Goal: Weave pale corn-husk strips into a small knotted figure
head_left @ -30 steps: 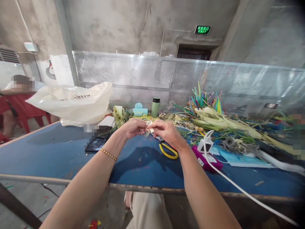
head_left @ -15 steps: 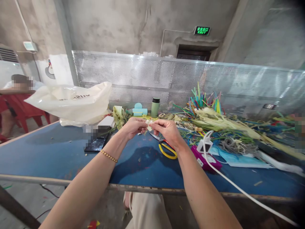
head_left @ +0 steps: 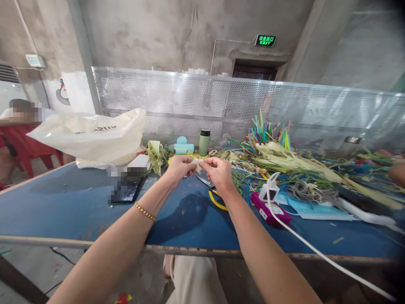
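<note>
Nearest, a gold beaded bracelet (head_left: 144, 211) circles the wrist behind the left hand (head_left: 179, 169). Ahead of it, the left fingertips and those of the right hand (head_left: 218, 171) pinch a small pale piece (head_left: 196, 165) between them (its exact shape is too small to tell), above the blue table (head_left: 95, 215). Scissors (head_left: 206, 182) lie below the right hand, partly hidden by its arm; a purple power adapter (head_left: 268, 211) sits to that hand's right, a dark flat device (head_left: 126, 192) to the left hand's left. Beyond both hands stand a green flask (head_left: 204, 144) and, farther back, a perforated metal screen (head_left: 177, 99).
</note>
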The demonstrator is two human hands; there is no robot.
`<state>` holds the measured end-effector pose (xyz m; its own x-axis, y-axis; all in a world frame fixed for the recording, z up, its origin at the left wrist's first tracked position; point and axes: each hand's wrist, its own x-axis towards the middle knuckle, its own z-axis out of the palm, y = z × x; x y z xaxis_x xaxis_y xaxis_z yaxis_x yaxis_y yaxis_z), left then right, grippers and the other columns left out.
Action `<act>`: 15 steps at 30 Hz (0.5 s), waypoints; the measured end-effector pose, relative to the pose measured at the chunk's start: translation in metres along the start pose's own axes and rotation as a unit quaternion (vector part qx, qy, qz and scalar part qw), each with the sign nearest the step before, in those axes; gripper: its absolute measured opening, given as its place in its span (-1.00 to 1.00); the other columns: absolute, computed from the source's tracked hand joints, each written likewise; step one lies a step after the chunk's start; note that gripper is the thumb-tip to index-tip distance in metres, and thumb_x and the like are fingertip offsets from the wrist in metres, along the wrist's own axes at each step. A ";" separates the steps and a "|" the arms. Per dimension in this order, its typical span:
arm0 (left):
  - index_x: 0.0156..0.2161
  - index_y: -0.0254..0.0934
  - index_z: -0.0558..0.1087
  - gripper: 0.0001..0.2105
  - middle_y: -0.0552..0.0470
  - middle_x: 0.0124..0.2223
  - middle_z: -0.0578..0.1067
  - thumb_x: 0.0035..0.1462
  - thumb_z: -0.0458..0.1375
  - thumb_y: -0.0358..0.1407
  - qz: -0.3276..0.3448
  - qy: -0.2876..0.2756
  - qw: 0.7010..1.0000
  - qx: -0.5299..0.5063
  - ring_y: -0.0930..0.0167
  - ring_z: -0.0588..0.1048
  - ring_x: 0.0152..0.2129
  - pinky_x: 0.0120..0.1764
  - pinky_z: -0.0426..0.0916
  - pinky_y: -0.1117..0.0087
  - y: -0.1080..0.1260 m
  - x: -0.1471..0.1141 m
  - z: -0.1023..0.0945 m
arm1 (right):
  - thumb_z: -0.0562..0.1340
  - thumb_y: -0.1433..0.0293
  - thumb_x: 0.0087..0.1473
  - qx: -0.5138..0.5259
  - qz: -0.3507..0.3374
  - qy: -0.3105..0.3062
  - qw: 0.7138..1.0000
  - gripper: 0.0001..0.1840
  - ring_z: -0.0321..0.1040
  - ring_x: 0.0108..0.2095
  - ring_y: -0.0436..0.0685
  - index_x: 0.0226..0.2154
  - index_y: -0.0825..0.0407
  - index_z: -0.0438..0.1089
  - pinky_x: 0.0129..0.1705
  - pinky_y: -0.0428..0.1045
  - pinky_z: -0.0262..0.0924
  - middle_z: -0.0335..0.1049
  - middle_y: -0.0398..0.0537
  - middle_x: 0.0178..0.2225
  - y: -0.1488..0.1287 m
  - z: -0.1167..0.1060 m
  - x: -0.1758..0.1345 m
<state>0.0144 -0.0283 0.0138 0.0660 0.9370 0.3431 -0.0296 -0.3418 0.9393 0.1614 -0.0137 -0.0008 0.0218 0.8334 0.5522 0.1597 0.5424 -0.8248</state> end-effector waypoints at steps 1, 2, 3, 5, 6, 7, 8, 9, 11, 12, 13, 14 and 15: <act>-0.51 -0.40 0.45 -0.94 0.05 -0.60 0.46 -0.07 0.22 -0.48 0.002 0.001 1.000 -0.001 0.56 0.33 -0.70 -0.57 0.23 0.50 0.000 -0.001 0.001 | 0.38 0.14 -0.15 -0.017 -0.009 0.006 1.000 -0.66 0.22 -0.62 0.00 -0.46 0.10 0.49 -0.59 -0.09 0.06 0.44 -0.08 -0.58 0.003 0.000 0.001; -0.50 -0.40 0.46 -0.95 0.05 -0.60 0.46 -0.07 0.23 -0.48 0.002 0.001 1.000 -0.001 0.56 0.33 -0.70 -0.57 0.22 0.50 0.001 -0.001 0.001 | 0.38 0.16 -0.14 -0.032 -0.018 0.010 0.999 -0.68 0.27 -0.59 0.02 -0.47 0.10 0.49 -0.56 -0.09 0.09 0.47 -0.05 -0.56 0.005 -0.001 0.003; -0.49 -0.40 0.46 -0.96 0.05 -0.60 0.46 -0.06 0.23 -0.48 0.004 0.002 1.000 -0.001 0.56 0.33 -0.70 -0.57 0.22 0.50 0.001 -0.001 0.002 | 0.37 0.18 -0.13 -0.043 -0.026 0.012 0.999 -0.70 0.30 -0.56 0.04 -0.47 0.10 0.49 -0.54 -0.08 0.12 0.48 -0.04 -0.54 0.007 -0.001 0.004; -0.49 -0.40 0.46 -0.95 0.06 -0.60 0.46 -0.06 0.23 -0.48 0.010 0.002 1.000 0.002 0.56 0.33 -0.70 -0.57 0.22 0.50 0.001 -0.002 0.003 | 0.35 0.20 -0.11 -0.055 -0.037 0.014 0.998 -0.73 0.34 -0.53 0.06 -0.48 0.09 0.49 -0.51 -0.08 0.15 0.50 -0.03 -0.52 0.009 -0.002 0.005; -0.49 -0.39 0.45 -0.95 0.07 -0.60 0.46 -0.05 0.24 -0.47 0.015 0.003 1.000 0.004 0.56 0.33 -0.70 -0.57 0.23 0.50 0.001 -0.002 0.004 | 0.33 0.21 -0.09 -0.059 -0.039 0.013 0.997 -0.74 0.35 -0.52 0.07 -0.48 0.09 0.49 -0.50 -0.08 0.15 0.50 -0.02 -0.52 0.009 -0.002 0.005; -0.49 -0.39 0.45 -0.94 0.08 -0.60 0.45 -0.05 0.24 -0.46 0.021 0.005 1.000 0.007 0.56 0.33 -0.70 -0.56 0.23 0.50 0.001 -0.002 0.004 | 0.33 0.21 -0.08 -0.064 -0.040 0.011 0.997 -0.74 0.36 -0.52 0.08 -0.48 0.09 0.49 -0.50 -0.07 0.16 0.50 -0.02 -0.52 0.009 -0.002 0.005; -0.49 -0.38 0.45 -0.93 0.08 -0.60 0.45 -0.04 0.25 -0.44 0.028 0.005 1.000 0.012 0.56 0.33 -0.70 -0.56 0.24 0.51 0.000 -0.002 0.004 | 0.32 0.20 -0.08 -0.069 -0.041 0.010 0.997 -0.74 0.37 -0.51 0.08 -0.49 0.08 0.48 -0.51 -0.07 0.16 0.50 -0.02 -0.52 0.009 -0.002 0.005; -0.48 -0.37 0.45 -0.91 0.09 -0.60 0.44 -0.03 0.26 -0.41 0.037 0.006 0.999 0.020 0.56 0.33 -0.69 -0.56 0.23 0.51 -0.001 -0.001 0.005 | 0.33 0.20 -0.09 -0.075 -0.041 0.009 0.996 -0.74 0.37 -0.50 0.09 -0.49 0.08 0.48 -0.51 -0.07 0.16 0.50 -0.02 -0.52 0.009 -0.002 0.004; -0.47 -0.36 0.45 -0.88 0.10 -0.60 0.44 -0.02 0.27 -0.35 0.057 0.007 0.997 0.046 0.55 0.34 -0.68 -0.56 0.22 0.51 -0.004 -0.001 0.005 | 0.33 0.18 -0.10 -0.081 -0.039 0.006 0.996 -0.72 0.38 -0.50 0.10 -0.50 0.08 0.48 -0.52 -0.07 0.17 0.49 -0.01 -0.53 0.009 -0.003 0.004; -0.46 -0.36 0.45 -0.87 0.09 -0.60 0.44 0.00 0.26 -0.33 0.066 0.006 0.996 0.063 0.54 0.34 -0.67 -0.55 0.21 0.51 -0.005 -0.001 0.005 | 0.34 0.17 -0.10 -0.081 -0.038 0.005 0.996 -0.72 0.38 -0.50 0.10 -0.50 0.08 0.47 -0.53 -0.07 0.16 0.49 -0.02 -0.55 0.009 -0.003 0.004; -0.45 -0.36 0.46 -0.87 0.09 -0.59 0.44 0.00 0.26 -0.31 0.074 0.006 0.994 0.079 0.54 0.35 -0.67 -0.55 0.20 0.51 -0.006 0.000 0.005 | 0.34 0.16 -0.10 -0.078 -0.036 0.003 0.996 -0.71 0.37 -0.52 0.10 -0.51 0.08 0.47 -0.55 -0.07 0.16 0.47 -0.02 -0.57 0.008 -0.004 0.004; -0.44 -0.36 0.46 -0.87 0.08 -0.59 0.44 0.01 0.25 -0.31 0.081 0.005 0.992 0.094 0.53 0.35 -0.66 -0.55 0.19 0.51 -0.007 0.000 0.004 | 0.34 0.16 -0.11 -0.074 -0.033 -0.002 0.997 -0.70 0.35 -0.55 0.08 -0.51 0.08 0.46 -0.57 -0.08 0.14 0.46 -0.03 -0.59 0.008 -0.004 0.004; -0.44 -0.35 0.46 -0.87 0.08 -0.59 0.44 0.02 0.24 -0.31 0.087 0.002 0.990 0.110 0.53 0.35 -0.66 -0.55 0.18 0.51 -0.007 0.000 0.004 | 0.35 0.15 -0.11 -0.068 -0.029 -0.008 0.997 -0.69 0.32 -0.59 0.06 -0.51 0.07 0.46 -0.60 -0.09 0.12 0.43 -0.06 -0.61 0.006 -0.004 0.003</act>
<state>0.0185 -0.0258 0.0072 0.0750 0.8626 0.5003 0.1775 -0.5053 0.8445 0.1668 -0.0078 -0.0037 -0.0076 0.8034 0.5954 0.2921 0.5712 -0.7670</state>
